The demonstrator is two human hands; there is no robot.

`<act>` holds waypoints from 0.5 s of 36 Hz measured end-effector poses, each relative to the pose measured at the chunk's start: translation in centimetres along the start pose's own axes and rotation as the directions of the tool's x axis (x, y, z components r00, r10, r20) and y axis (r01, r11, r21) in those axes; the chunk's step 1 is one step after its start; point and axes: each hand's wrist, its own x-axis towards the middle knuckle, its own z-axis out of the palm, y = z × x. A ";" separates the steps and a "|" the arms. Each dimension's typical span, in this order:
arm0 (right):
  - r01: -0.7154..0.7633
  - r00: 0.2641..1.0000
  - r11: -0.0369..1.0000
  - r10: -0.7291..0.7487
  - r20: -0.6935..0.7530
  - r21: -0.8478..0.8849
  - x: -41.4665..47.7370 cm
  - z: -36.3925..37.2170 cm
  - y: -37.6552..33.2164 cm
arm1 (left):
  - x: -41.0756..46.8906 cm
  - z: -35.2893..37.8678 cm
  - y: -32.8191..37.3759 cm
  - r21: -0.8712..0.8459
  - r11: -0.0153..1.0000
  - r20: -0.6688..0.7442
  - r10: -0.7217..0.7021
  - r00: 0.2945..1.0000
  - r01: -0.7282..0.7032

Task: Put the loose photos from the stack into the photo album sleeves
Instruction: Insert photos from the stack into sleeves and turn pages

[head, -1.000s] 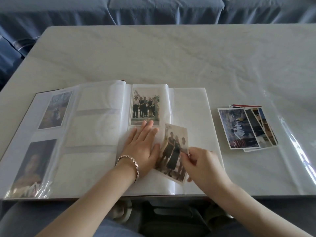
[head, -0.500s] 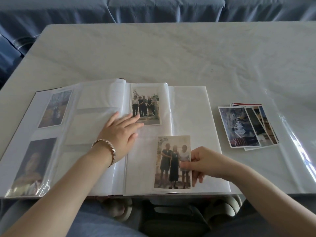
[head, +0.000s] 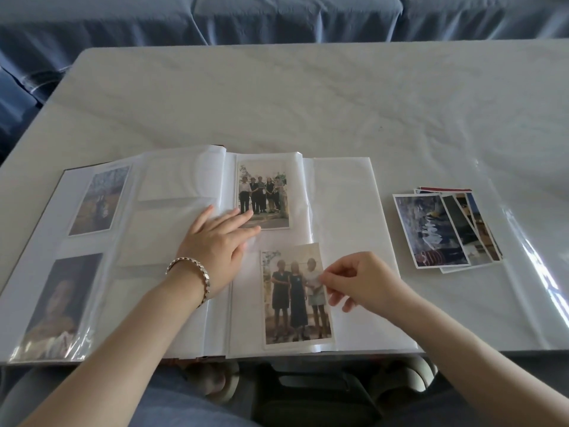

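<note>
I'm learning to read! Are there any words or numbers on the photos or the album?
No text can be read.
The photo album shows no writing.
Red marks at the bottom of the top photo of the loose stack are too blurred to tell whether they are letters.

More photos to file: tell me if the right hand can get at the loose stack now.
Probably yes: the stack lies uncovered right of the album, nothing between it and the right hand, though that hand pinches a photo.
</note>
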 end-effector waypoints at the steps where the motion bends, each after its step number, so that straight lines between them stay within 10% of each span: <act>1: -0.006 1.000 1.000 0.006 0.017 -0.010 0.0 0.3 0.0 | 0.0 0.0 0.0 0.003 1.000 0.002 0.002 1.000 -0.002; 18: -0.047 0.999 0.991 0.043 0.032 0.127 0.5 3.7 -1.5 | 0.2 0.4 -0.4 0.038 0.999 0.017 -0.001 1.000 0.000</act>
